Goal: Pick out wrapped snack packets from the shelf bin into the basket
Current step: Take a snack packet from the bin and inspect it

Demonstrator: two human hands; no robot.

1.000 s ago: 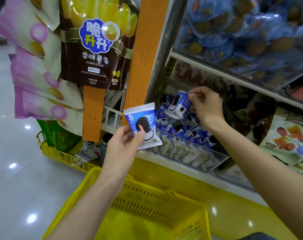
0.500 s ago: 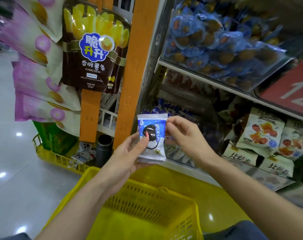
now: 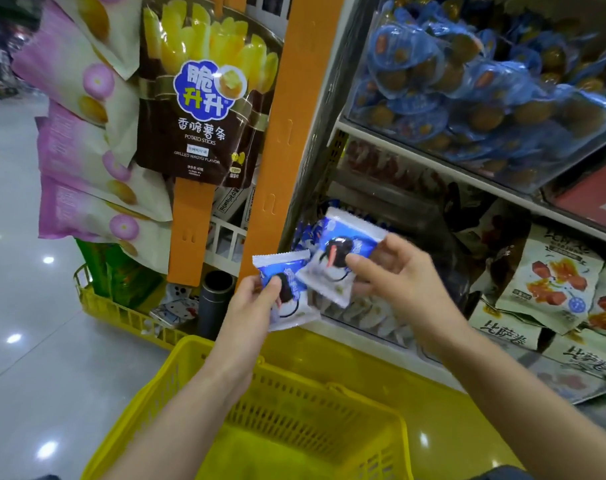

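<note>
Blue-and-white foil smears with motion on the second packet (image 3: 339, 258), so its print is hard to read. The shelf bin (image 3: 374, 323) behind it is largely covered by both hands. Only a few blue packet tops (image 3: 305, 233) and some pale wrappers behind its clear front show. The yellow basket (image 3: 312, 417) runs off the bottom edge, its near side cut off.

Both lifted packets hang in front of the bin, above the basket's far rim. Whether their adjoining corners touch cannot be told.

The left hand (image 3: 251, 301) grips the first packet (image 3: 296, 308), thumb laid across its front and fingers hidden behind. The right hand (image 3: 401, 282), a little higher, pinches the second packet at its right side, thumb on the front and fingers curled behind.
</note>
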